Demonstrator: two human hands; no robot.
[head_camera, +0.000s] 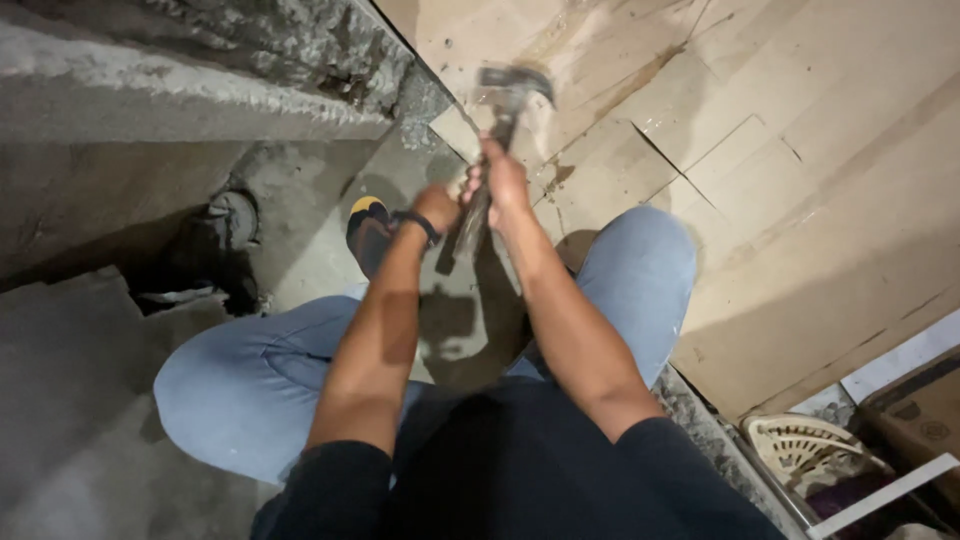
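Both my hands grip the dark handle of a hammer (497, 120). My right hand (503, 180) holds the handle higher up, my left hand (440, 208) lower, with a dark band on that wrist. The blurred hammer head (515, 82) is at the edge of a cardboard sheet (760, 170), where it meets the rough concrete wall (200, 70). I am squatting, blue-jeaned knees (245, 375) spread to either side of my arms, one foot in a dark sandal (368, 232) on the concrete floor.
Flattened cardboard covers the area to the right. A dark hole with a pipe opening (215, 250) lies in the concrete at the left. A pale plastic basket (805, 450) and a brown box (920, 410) sit at the lower right, past a white strip.
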